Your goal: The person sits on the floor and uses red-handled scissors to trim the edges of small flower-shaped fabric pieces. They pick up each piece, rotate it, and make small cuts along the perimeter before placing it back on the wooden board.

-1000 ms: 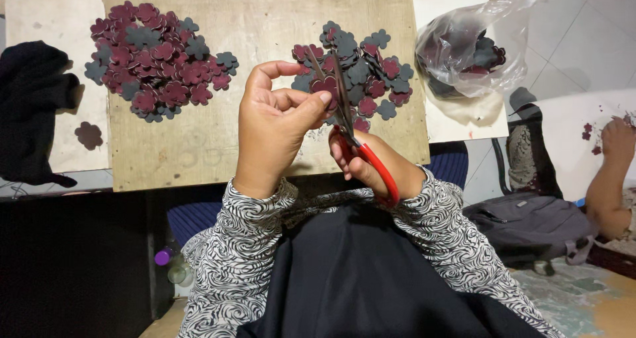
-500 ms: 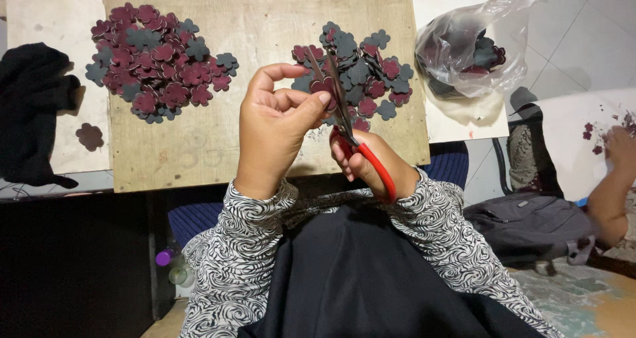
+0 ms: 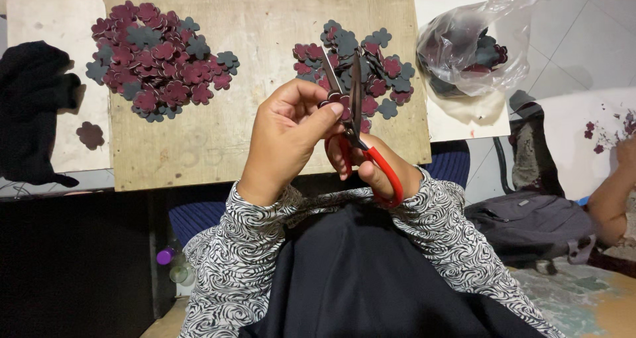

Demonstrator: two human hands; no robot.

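Observation:
My left hand (image 3: 288, 136) pinches a small dark red flower-shaped piece (image 3: 331, 101) between thumb and fingers, over the wooden board (image 3: 265, 59). My right hand (image 3: 374, 166) grips red-handled scissors (image 3: 354, 126), whose blades stand apart and point away from me, around the piece. Behind the blades lies a heap of dark red and grey flower cut-outs (image 3: 371, 66). A larger heap of the same cut-outs (image 3: 159, 59) lies at the board's far left.
A clear plastic bag (image 3: 474, 46) with more cut-outs sits right of the board. Black cloth (image 3: 33, 106) lies at the left, with a single cut-out (image 3: 90, 134) beside it. A grey bag (image 3: 530, 222) and another person's arm (image 3: 613, 192) are at the right.
The scissor blades have opened wider around the piece. Both hands stay in about the same place.

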